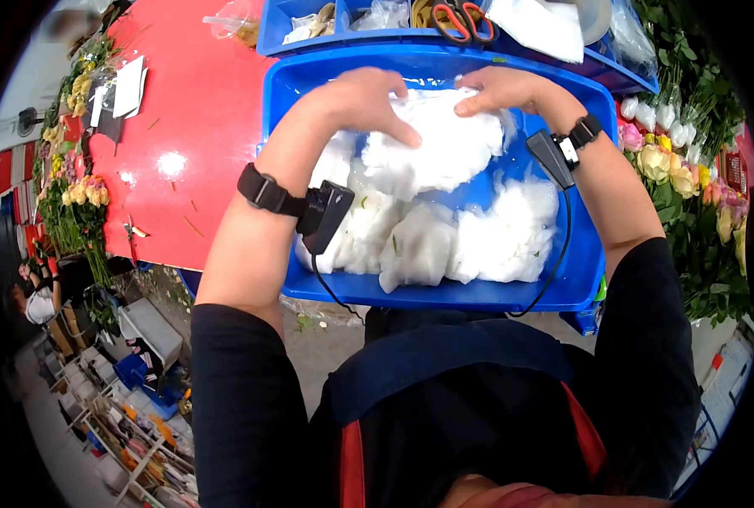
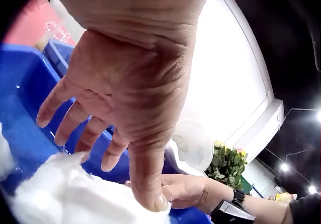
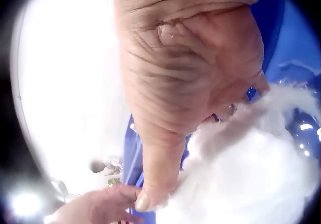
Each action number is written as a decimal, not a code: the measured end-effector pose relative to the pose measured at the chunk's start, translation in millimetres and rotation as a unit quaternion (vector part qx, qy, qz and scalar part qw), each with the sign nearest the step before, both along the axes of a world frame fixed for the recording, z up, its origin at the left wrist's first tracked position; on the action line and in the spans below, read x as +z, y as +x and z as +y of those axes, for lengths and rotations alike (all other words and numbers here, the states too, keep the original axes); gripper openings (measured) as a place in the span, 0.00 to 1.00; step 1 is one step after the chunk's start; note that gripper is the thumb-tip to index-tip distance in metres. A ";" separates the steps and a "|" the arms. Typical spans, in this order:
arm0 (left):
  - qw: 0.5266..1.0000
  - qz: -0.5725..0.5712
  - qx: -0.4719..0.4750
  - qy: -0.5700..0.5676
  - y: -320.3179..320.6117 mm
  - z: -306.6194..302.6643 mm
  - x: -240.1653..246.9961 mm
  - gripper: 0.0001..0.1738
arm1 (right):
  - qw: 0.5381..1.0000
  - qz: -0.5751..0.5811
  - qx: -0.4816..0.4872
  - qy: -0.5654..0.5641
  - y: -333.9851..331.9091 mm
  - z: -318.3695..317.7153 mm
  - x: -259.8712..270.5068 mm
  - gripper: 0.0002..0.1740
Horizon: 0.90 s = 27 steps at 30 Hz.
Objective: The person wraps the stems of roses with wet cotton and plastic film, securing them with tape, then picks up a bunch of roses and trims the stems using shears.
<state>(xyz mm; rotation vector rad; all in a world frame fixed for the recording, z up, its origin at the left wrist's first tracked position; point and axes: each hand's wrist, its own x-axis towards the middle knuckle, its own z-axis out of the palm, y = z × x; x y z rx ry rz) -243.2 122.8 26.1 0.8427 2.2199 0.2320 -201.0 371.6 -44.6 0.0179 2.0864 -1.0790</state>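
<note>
A wad of white cotton wool (image 1: pixel 445 140) lies at the far side of a blue tub (image 1: pixel 440 292), with both hands at it. My left hand (image 1: pixel 364 106) is at its far left edge, fingers spread and fairly straight; in the left wrist view the fingertips reach the cotton's edge, the thumb apart from them. My right hand (image 1: pixel 512 89) grips the far right edge, thumb on the near side and the fingers partly hidden behind the cotton in the right wrist view. More wet cotton clumps (image 1: pixel 504 241) sit along the tub's near side.
Behind the tub stands a blue divided tray (image 1: pixel 352 41) with orange-handled scissors (image 1: pixel 462 21) and a white cloth (image 1: pixel 538 25). A red table (image 1: pixel 182 110) extends left, with pruning shears (image 1: pixel 133 233) near its edge. Bunches of roses (image 1: pixel 673 165) are at the right.
</note>
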 end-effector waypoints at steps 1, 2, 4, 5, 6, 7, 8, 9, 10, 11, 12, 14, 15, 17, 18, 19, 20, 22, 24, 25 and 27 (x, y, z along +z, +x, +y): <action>0.999 0.040 0.019 -0.021 -2.2 2.6 -1.6 0.49 | 0.999 0.007 0.017 0.039 -1.4 -2.3 -7.9 0.55; 0.999 0.042 -0.002 -0.024 -8.7 4.2 -17.6 0.53 | 0.996 0.014 0.034 0.078 -3.1 -6.8 -13.9 0.55; 0.999 -0.001 -0.035 -0.029 -19.7 3.0 -80.6 0.55 | 0.992 0.005 0.056 0.114 -5.4 -11.9 -18.6 0.54; 0.998 -0.022 -0.055 -0.032 -18.1 7.9 -92.9 0.56 | 0.995 -0.041 0.062 0.073 -5.4 -10.2 -23.5 0.53; 0.997 -0.002 -0.071 -0.042 -17.9 10.7 -101.9 0.60 | 0.994 -0.085 0.068 0.032 -6.0 -9.9 -28.0 0.53; 0.996 -0.052 -0.065 -0.043 -21.3 11.9 -108.9 0.60 | 0.989 -0.128 0.073 -0.010 -4.8 -9.5 -32.1 0.52; 0.992 -0.101 -0.057 -0.044 -22.2 14.6 -101.2 0.60 | 0.990 -0.128 0.063 -0.014 -0.6 -10.3 -34.4 0.51; 0.987 -0.148 -0.046 -0.045 -22.6 15.0 -94.8 0.61 | 0.990 -0.126 0.055 -0.018 4.3 -12.7 -35.7 0.49; 0.985 -0.158 -0.046 -0.045 -21.2 14.6 -92.7 0.59 | 0.991 -0.124 0.048 -0.023 8.4 -15.2 -36.0 0.48; 0.984 -0.169 -0.047 -0.046 -18.5 14.9 -91.7 0.58 | 0.991 -0.115 0.062 -0.024 10.6 -18.9 -30.0 0.47; 0.981 -0.181 -0.048 -0.046 -15.0 14.8 -91.7 0.56 | 0.991 -0.108 0.075 -0.026 12.8 -23.0 -21.6 0.47; 0.992 -0.121 -0.026 -0.009 -4.3 12.5 -93.8 0.53 | 0.994 -0.073 0.083 -0.025 20.8 -28.2 -15.4 0.44; 0.996 -0.091 -0.014 0.010 2.5 11.1 -93.6 0.51 | 0.995 -0.057 0.067 -0.037 26.5 -28.1 -16.5 0.45; 0.995 -0.093 0.010 0.036 13.0 8.5 -85.6 0.50 | 0.997 -0.022 0.037 -0.058 36.7 -26.0 -19.2 0.45; 0.994 -0.093 0.023 0.048 17.7 7.0 -78.3 0.49 | 0.998 0.037 0.044 -0.041 40.6 -24.4 -18.1 0.45; 0.995 -0.072 0.033 0.065 23.6 4.7 -70.7 0.48 | 0.994 0.095 0.052 -0.024 45.1 -23.1 -17.4 0.44; 0.994 -0.052 0.043 0.082 29.9 1.7 -62.1 0.48 | 0.987 0.152 0.059 -0.007 50.0 -23.5 -16.6 0.44; 0.990 0.000 0.065 0.127 34.7 -2.3 -44.4 0.45 | 0.982 0.187 0.026 -0.025 54.4 -20.6 10.3 0.44; 0.976 0.065 0.091 0.185 34.2 -7.6 -26.1 0.41 | 0.968 0.247 -0.019 -0.022 58.5 -15.3 32.5 0.38; 0.970 0.082 0.106 0.202 32.3 -9.9 -19.9 0.40 | 0.952 0.299 -0.054 0.024 61.4 -10.1 30.5 0.39; 0.963 0.107 0.133 0.208 27.1 -13.0 -9.4 0.40 | 0.944 0.304 -0.087 0.090 66.7 0.6 31.0 0.41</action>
